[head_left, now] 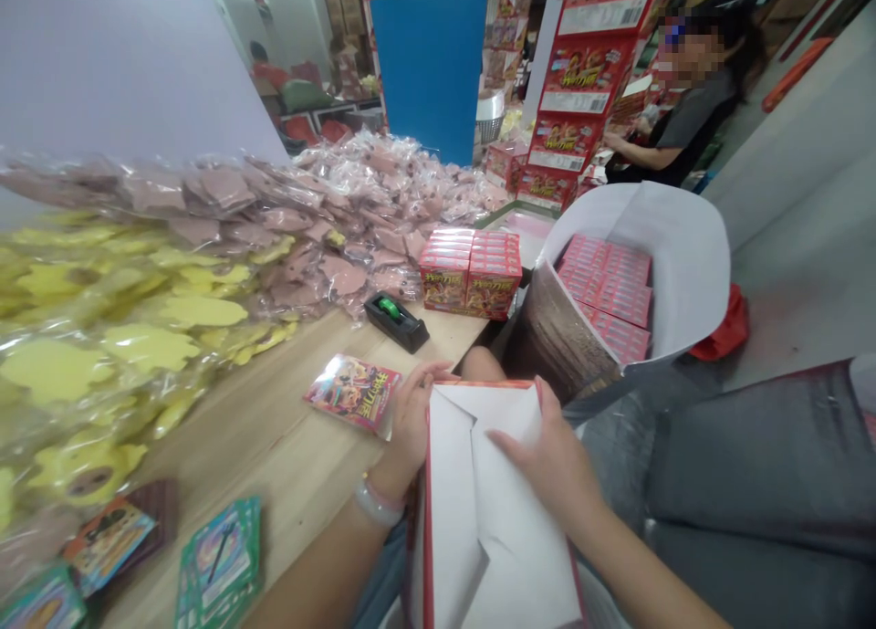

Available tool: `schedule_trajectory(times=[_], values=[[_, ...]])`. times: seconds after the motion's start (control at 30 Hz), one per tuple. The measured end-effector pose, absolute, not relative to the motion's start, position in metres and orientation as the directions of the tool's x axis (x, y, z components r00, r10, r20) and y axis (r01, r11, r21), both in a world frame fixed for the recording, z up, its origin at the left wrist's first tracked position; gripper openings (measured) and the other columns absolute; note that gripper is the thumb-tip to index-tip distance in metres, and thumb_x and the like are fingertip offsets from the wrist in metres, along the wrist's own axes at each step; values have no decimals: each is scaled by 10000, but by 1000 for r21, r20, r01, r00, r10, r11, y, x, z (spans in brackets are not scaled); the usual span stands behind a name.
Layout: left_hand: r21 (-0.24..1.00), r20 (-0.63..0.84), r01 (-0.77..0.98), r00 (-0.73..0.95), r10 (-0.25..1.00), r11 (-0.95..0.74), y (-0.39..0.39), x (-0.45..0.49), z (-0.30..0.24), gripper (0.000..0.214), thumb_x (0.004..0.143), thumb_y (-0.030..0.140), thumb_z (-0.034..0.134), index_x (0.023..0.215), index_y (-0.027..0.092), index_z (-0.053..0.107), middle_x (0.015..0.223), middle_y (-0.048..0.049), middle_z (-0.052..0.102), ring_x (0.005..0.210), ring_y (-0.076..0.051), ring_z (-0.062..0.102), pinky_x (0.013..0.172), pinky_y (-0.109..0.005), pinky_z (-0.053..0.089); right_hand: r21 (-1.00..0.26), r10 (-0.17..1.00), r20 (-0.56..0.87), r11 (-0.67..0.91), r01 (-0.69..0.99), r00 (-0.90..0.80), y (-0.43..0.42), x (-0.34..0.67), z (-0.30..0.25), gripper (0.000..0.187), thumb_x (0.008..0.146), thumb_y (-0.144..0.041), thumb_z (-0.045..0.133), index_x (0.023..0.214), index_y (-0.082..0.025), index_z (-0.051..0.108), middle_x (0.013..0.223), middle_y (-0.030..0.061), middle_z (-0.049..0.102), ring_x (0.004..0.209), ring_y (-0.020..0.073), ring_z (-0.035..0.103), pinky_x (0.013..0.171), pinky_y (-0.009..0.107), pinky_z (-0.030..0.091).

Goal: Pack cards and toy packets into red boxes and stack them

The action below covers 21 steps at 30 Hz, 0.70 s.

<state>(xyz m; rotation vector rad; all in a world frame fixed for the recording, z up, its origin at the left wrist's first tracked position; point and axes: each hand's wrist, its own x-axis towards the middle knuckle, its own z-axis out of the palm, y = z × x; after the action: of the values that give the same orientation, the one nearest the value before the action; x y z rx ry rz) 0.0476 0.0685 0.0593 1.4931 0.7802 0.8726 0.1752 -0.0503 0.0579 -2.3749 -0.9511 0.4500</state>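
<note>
Between my hands is a red cardboard box (520,538), its white face toward me with interlocking flaps folded across it. My left hand (409,419) grips the far left edge, a bracelet on its wrist. At the far right side my right hand (551,451) holds the box, thumb lying on the white flap. A flat printed packet (352,393) lies on the table just left of my left hand. Beyond it stands a black tape dispenser (397,320) with green tape. Small red boxes (471,273) are stacked in a block at the table's corner.
Pink and yellow bagged pieces (130,337) are heaped over the left and back of the table (287,474). Green cards (220,556) lie near the front. A lined bin (691,273) with small red boxes stands right. Behind it, a person (698,109) works beside stacked red cartons (581,68).
</note>
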Motion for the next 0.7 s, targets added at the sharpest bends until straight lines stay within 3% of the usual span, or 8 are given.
schedule_trajectory(times=[0.13,0.27,0.5,0.7], values=[[999,27,-37,445,895,-12,66,46,60,258,829,294,369,962,167,551,905,-50,641,846,-178,587,751,-283,438,-588,703,-110,-616,524,703,-52,167,58,881,695,-465,576,1377,-118,138,1218,199,503,1038,322,543,795,398,447],[998,-33,-36,404,914,51,59,43,70,244,788,311,414,937,170,545,853,-37,645,775,-171,597,681,-266,451,-695,740,-50,-508,509,671,-55,162,55,913,673,-456,602,1374,-128,117,1323,183,396,1138,299,467,888,399,408],[998,-56,-12,413,909,67,51,41,84,249,753,253,432,971,185,532,751,-1,629,667,-141,581,585,-229,444,-857,723,-47,-383,344,689,-52,164,54,923,624,-463,653,1351,-145,182,1302,170,420,1151,282,450,922,401,389],[993,-80,-56,303,950,101,54,43,85,204,762,284,461,883,161,570,778,-16,619,691,-139,579,622,-234,454,-808,734,-6,-404,429,679,-51,159,51,939,638,-365,657,1376,-148,118,1334,160,383,1171,268,429,963,405,354]])
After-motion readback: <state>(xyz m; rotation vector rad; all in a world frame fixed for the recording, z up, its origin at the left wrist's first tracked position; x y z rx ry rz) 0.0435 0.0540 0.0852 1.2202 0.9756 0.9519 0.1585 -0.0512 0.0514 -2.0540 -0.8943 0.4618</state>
